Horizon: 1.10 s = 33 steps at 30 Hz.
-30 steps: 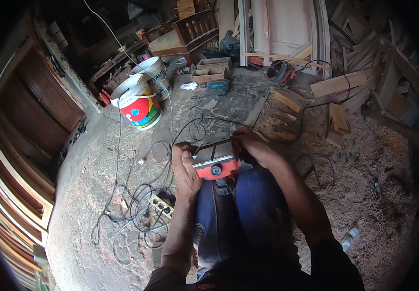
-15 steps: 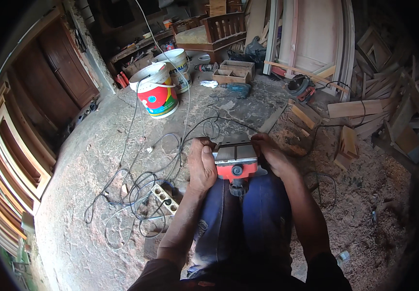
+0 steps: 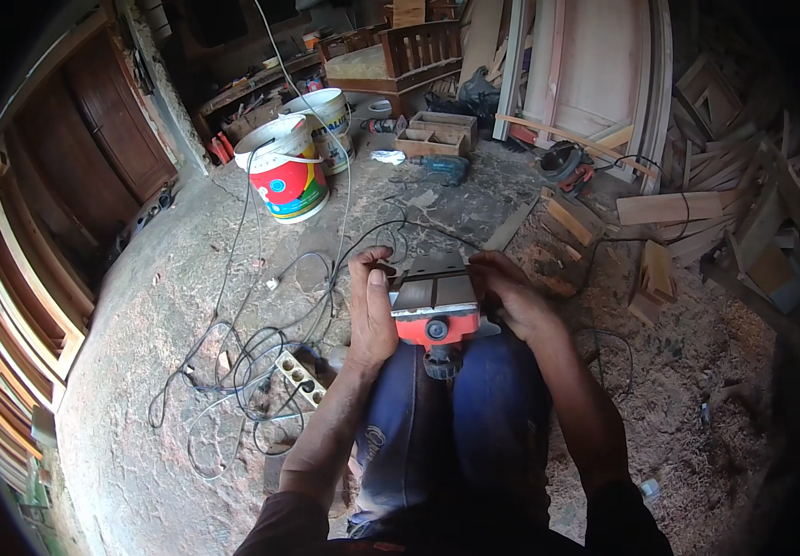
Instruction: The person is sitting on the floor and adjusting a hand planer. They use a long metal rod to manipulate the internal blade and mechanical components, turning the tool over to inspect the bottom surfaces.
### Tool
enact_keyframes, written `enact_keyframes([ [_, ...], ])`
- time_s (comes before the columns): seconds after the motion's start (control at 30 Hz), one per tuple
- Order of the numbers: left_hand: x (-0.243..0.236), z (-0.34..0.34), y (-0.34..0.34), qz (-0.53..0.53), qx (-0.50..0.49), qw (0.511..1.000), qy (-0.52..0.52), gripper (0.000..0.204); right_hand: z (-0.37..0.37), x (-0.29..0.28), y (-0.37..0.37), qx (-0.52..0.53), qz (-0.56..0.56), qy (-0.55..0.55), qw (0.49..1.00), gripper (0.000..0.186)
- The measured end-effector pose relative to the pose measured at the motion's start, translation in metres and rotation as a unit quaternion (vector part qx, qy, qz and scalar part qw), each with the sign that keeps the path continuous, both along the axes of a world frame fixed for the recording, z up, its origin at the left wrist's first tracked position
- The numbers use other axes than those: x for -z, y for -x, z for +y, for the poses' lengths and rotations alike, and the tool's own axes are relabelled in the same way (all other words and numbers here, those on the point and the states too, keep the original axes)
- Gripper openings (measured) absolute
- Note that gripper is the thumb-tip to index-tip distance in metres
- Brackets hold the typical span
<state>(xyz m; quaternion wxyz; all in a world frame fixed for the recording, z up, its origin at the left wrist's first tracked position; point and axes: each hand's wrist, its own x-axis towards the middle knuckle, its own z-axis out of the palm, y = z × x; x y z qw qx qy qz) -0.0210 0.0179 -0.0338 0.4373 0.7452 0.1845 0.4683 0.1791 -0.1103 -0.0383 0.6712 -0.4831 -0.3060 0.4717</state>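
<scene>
Over the last second the view has swung a little, yet the red electric hand planer (image 3: 437,326) stays sole-up in front of the knees, just below centre toward 5 o'clock. What has changed is the left hand (image 3: 374,315): at the planer's 9 o'clock side, its index finger has lifted away from the thumb, leaving them partly parted; whether its hidden fingers grip underneath, I cannot tell. The right hand (image 3: 516,301) stays curled on the planer's 2 o'clock edge, fingers closed around it. The work seems, then, to be at handling the tool rather than cutting with it. From the planer, a power strip (image 3: 299,377) lies at 8 o'clock, a teal drill (image 3: 444,169) at 12.
</scene>
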Motion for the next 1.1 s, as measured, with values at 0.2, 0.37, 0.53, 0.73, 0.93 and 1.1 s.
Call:
enact_keyframes([
  [0.2,-0.027,0.019,-0.026,-0.058,0.092,0.935,0.338,0.1,0.039,0.008,-0.018,0.013,0.037,-0.054,0.998,0.026],
  [0.37,-0.028,0.063,-0.033,-0.003,0.118,0.843,0.525,0.084,0.081,0.017,-0.042,-0.002,0.011,-0.048,0.999,0.029],
  [0.53,0.051,0.1,-0.024,0.035,0.169,0.778,0.604,0.052,0.099,0.074,-0.044,-0.06,0.007,-0.056,0.997,0.034],
  [0.73,0.141,0.077,-0.007,0.034,0.104,0.876,0.47,0.067,0.112,0.185,-0.039,-0.166,0.027,-0.001,0.986,0.054],
  [0.93,0.17,0.055,-0.011,0.062,-0.009,0.889,0.453,0.073,0.128,0.232,-0.034,-0.205,-0.028,0.074,0.976,0.056],
  [1.1,0.219,0.051,-0.006,0.067,-0.03,0.937,0.341,0.069,0.123,0.257,-0.034,-0.171,-0.064,0.128,0.975,0.058],
])
